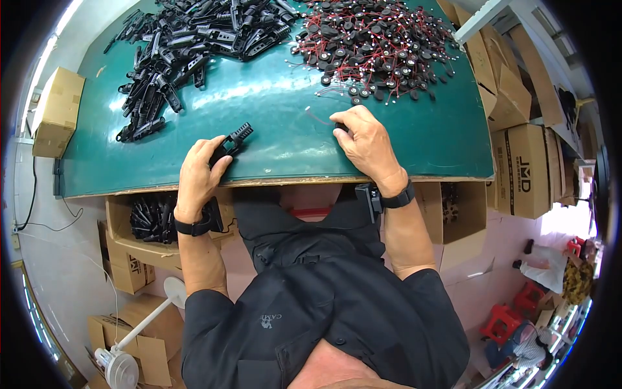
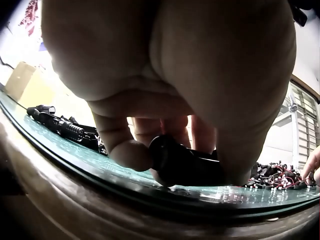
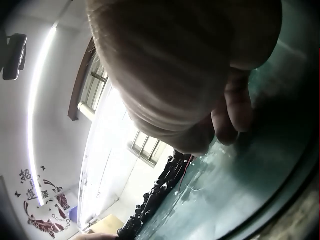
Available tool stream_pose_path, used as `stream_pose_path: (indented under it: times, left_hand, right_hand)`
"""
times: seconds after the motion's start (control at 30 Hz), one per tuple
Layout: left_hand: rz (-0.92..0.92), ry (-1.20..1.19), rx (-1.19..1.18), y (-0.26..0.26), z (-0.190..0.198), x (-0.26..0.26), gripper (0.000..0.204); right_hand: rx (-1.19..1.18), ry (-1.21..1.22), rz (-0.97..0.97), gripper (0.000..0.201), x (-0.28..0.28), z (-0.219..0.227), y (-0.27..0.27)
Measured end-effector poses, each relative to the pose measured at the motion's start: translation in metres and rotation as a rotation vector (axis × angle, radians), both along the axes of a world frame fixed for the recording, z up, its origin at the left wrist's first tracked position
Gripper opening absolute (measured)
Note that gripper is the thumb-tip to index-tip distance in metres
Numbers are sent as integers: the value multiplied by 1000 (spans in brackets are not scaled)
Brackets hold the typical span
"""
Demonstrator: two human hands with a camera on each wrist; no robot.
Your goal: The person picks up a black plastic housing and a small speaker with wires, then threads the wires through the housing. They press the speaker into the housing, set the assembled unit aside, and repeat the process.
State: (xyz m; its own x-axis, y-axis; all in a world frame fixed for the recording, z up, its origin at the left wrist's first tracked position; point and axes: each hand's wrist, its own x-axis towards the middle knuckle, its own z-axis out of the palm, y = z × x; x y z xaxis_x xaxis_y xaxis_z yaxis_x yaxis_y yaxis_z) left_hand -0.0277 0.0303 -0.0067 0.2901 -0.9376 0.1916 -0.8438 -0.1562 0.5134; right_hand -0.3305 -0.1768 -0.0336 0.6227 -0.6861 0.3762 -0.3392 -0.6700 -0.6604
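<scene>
In the head view my left hand [image 1: 198,174] grips a black plastic part with a ribbed end [image 1: 241,132] near the table's front edge. Its rounded dark end [image 2: 172,162] shows between thumb and fingers in the left wrist view. To the right, my right hand [image 1: 370,144] pinches a small black piece [image 1: 340,127] between thumb and fingertips, and a thin wire [image 1: 315,117] trails from it to the left. The fingers hide most of that small piece. In the right wrist view the palm of the right hand [image 3: 170,75] covers it.
A pile of similar black ribbed parts [image 1: 162,71] spreads over the green table [image 1: 278,110] at the back left. Small round black pieces with red wires [image 1: 376,48] heap up at the back right. Below the edge, an open carton [image 1: 120,220] holds black parts.
</scene>
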Motion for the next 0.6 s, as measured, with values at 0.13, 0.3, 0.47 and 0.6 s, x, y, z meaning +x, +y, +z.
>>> stream_pose_path:
  times: [0.13,0.3,0.47,0.6]
  left_hand:
    - [-26,21,-29,-2,-2,-8,43]
    - [-29,-47,-53,1,-27,6,43]
    - [-39,-33,-30,3,-26,4,41]
    - [-57,-35,-30,3,-26,3,40]
  right_hand:
    - [7,-33,-89,25,2,-5,-2]
    - [-171,-62,-20,18,6,-18,-2]
    - [-125,14,-71,11,12,-22,4]
    - [-169,16,-162,15,12,-25,6]
